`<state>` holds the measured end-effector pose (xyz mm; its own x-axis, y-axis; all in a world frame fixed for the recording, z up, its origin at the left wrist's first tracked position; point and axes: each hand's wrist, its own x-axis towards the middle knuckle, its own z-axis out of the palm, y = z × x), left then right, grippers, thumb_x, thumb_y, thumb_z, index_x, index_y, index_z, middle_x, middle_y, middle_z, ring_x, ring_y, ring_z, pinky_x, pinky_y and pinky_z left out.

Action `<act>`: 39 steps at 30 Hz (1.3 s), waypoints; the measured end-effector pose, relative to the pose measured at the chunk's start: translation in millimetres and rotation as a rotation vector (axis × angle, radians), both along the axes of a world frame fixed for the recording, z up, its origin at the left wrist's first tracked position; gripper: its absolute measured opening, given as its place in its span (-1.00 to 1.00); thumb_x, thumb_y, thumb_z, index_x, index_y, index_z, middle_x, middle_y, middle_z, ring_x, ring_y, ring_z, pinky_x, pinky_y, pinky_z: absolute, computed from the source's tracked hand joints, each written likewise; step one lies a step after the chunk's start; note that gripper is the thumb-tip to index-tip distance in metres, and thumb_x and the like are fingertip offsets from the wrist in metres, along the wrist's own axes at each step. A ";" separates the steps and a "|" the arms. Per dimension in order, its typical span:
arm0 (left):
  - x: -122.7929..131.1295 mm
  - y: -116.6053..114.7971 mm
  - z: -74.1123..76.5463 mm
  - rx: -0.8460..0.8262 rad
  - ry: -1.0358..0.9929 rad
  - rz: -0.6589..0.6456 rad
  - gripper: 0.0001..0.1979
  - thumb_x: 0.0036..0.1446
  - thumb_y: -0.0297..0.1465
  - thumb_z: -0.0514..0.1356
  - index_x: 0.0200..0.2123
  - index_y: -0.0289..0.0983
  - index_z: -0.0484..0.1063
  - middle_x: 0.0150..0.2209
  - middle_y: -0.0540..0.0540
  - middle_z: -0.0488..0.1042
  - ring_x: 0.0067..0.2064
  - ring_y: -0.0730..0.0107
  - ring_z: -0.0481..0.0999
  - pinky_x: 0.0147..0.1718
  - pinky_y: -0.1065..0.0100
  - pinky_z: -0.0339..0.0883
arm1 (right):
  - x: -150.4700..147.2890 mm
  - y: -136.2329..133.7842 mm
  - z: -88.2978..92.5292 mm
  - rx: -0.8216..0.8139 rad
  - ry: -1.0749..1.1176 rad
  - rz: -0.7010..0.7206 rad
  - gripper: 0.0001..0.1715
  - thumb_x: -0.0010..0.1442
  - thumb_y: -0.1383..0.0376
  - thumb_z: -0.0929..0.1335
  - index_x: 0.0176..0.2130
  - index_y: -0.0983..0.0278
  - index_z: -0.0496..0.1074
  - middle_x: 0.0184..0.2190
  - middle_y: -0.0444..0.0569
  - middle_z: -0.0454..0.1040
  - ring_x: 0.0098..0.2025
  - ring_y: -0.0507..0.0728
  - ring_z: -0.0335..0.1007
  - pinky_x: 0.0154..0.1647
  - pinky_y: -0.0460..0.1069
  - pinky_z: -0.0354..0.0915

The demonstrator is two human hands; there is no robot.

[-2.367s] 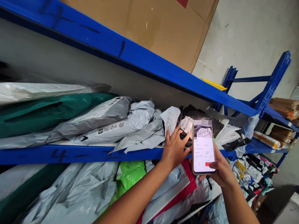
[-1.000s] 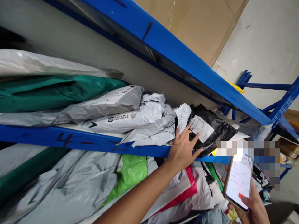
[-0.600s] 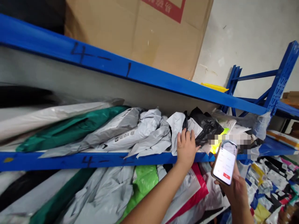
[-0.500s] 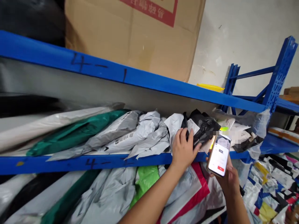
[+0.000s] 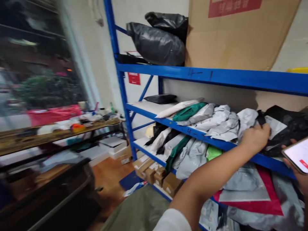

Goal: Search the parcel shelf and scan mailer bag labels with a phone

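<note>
My left hand (image 5: 256, 138) is at the middle shelf with its fingers closed on the edge of a small black plastic parcel (image 5: 261, 117). Left of it, crumpled grey-white parcels (image 5: 246, 117) lean in a row. A larger black plastic parcel (image 5: 295, 120) with a white label sits to its right. At the right edge of the view, my right hand (image 5: 295, 171) holds a smartphone (image 5: 297, 156), its lit screen showing a red button; part of the phone and most of that hand are cut off.
Blue shelving (image 5: 154, 70) carries black bags (image 5: 156, 45) and a big cardboard box (image 5: 231, 41) on top. Lower shelves hold more parcels (image 5: 192, 163) and small cartons (image 5: 172, 184). To the left are a cluttered table (image 5: 96, 126) and a dark chair-like object (image 5: 60, 195).
The view has swung left, bringing the shelf end, table and window into sight. My left hand has gone from spread fingers to closed on the black parcel. The phone stays in my right hand.
</note>
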<state>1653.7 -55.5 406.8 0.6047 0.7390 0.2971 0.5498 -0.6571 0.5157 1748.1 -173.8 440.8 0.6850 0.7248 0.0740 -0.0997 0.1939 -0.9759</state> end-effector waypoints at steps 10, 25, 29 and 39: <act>7.8 -0.2 -28.7 0.479 -0.205 0.207 -0.71 0.21 -0.42 0.03 -0.08 -0.24 0.47 -0.08 -0.10 0.41 -0.07 0.28 0.42 -0.18 0.30 0.43 | -11.4 -7.4 1.9 0.012 0.121 0.131 -0.16 0.09 0.21 0.28 0.27 -0.23 -0.08 0.26 -0.13 0.04 0.00 0.17 0.37 -0.34 -0.11 0.38; -1.4 -17.1 -24.5 -0.436 -0.353 0.045 -0.32 0.11 -0.37 0.05 0.32 -0.33 0.08 0.22 -0.36 0.00 0.34 0.03 -0.06 0.30 0.18 -0.06 | -35.7 -48.6 41.9 -0.222 0.081 0.061 0.01 -0.10 0.07 0.39 0.28 -0.05 -0.01 0.26 0.01 0.03 -0.03 0.27 0.37 -0.48 -0.08 0.34; -7.9 -10.0 -29.3 -0.480 -0.377 -0.044 -0.27 0.01 -0.35 0.15 0.30 -0.21 0.13 0.18 -0.30 0.02 0.34 0.05 -0.06 0.31 0.24 -0.10 | -43.5 -32.3 55.8 -0.284 0.082 0.168 0.11 -0.13 0.09 0.41 0.31 -0.10 -0.11 0.27 0.02 0.02 -0.06 0.28 0.39 -0.54 -0.08 0.32; -14.4 -4.6 -36.2 -0.447 -0.551 -0.249 -0.39 -0.02 -0.35 0.19 0.17 -0.16 0.31 0.21 -0.21 0.07 0.12 0.27 0.32 0.08 0.34 0.28 | -38.3 23.3 55.7 -0.650 0.040 0.442 0.28 -0.26 -0.06 0.47 0.30 0.03 -0.16 0.07 0.22 0.24 -0.40 0.21 0.41 -0.72 -0.01 0.22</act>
